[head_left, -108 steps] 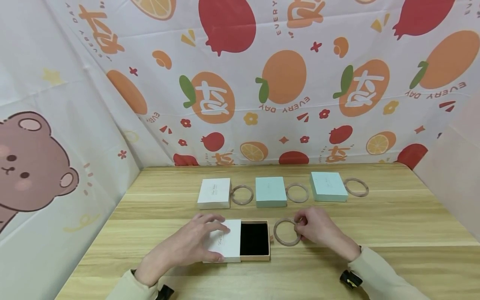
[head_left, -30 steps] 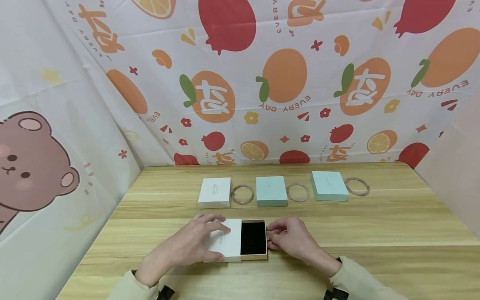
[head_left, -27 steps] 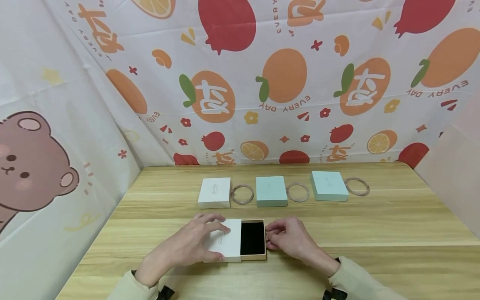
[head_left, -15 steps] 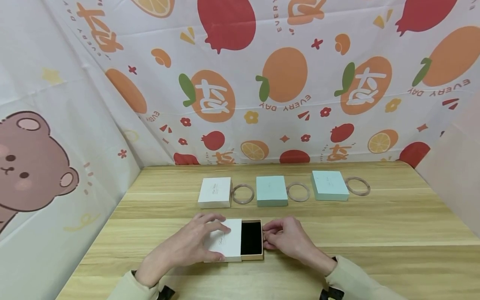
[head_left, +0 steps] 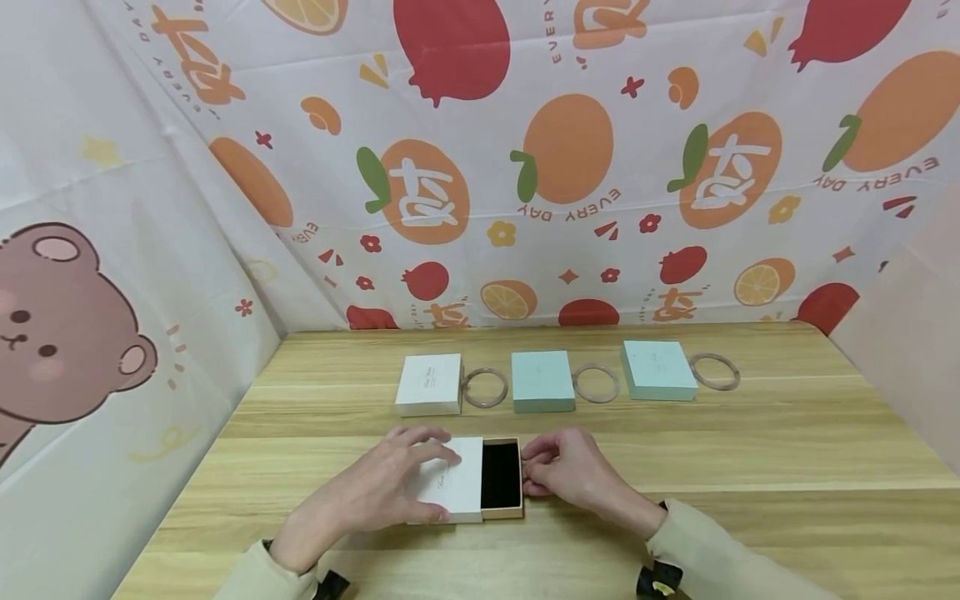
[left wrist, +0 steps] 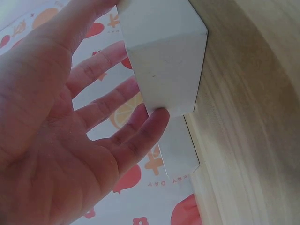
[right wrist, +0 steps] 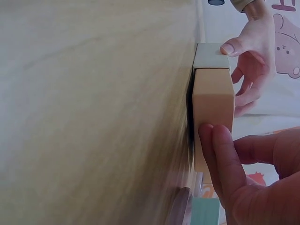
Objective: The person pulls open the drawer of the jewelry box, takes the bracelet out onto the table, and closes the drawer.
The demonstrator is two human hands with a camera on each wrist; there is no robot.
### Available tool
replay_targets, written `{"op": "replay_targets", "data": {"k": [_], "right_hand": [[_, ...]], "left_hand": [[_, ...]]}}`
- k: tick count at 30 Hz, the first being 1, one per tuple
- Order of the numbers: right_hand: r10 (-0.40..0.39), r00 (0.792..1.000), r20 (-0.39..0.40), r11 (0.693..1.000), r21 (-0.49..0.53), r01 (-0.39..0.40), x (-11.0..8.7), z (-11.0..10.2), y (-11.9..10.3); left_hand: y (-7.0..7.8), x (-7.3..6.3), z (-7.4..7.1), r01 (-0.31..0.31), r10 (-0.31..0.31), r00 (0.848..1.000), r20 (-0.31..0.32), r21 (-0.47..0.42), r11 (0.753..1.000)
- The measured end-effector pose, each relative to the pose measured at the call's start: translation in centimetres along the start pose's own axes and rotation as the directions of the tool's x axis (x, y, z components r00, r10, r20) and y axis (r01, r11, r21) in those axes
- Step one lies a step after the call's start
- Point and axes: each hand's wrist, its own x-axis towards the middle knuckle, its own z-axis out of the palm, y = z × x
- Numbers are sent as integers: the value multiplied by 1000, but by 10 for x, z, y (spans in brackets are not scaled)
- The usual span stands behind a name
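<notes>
In the head view, a white sliding gift box (head_left: 461, 479) lies near the front of the table, its tan-edged drawer (head_left: 512, 512) partly out to the right. Black lining (head_left: 500, 475) shows inside. My left hand (head_left: 378, 479) holds the white sleeve from above, thumb along the near side and fingers over the top. At the drawer's right end is my right hand (head_left: 577, 471); in the right wrist view, two extended fingertips (right wrist: 222, 133) press flat against the drawer's end face. The left wrist view shows a fingertip (left wrist: 161, 115) at a corner of the sleeve.
Behind stand a white box (head_left: 429, 383), a teal box (head_left: 543, 381) and another teal box (head_left: 658, 369) in a row. To the right of each lies a translucent bangle (head_left: 486, 406), a second bangle (head_left: 596, 400) and a third bangle (head_left: 715, 387). A fruit-print curtain (head_left: 570, 233) hangs behind.
Over the last second the right hand has pushed the drawer leftward into the sleeve. Earliest, that hand held a bangle right of the box; that bangle no longer shows. Left hand unmoved.
</notes>
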Motion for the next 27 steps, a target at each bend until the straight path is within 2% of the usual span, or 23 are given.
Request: {"op": "replay_targets", "data": {"k": [9,15,17,22,27], "right_hand": [[12,1000,2,1000,-23,-12,3,4,-4],[-19,1000,-24,993,-120,16,5,8,-7],[-25,999,-21,993,-115,22,5,9,-7],[-11,1000,-1,1000,-20,11,6,9,-5],[-10,1000,9,1000,4,10,6,9,-3]], "left_hand": [[0,0,2,16,-16,1000,4,-7,1000],[0,0,0,1,-1,1000,0,-5,1000],[0,0,-1,2,-2,1000,2,-4,1000],[0,0,-2,3,-3,1000,7,-5,1000],[0,0,0,3,-3,1000,6,-3,1000]]}}
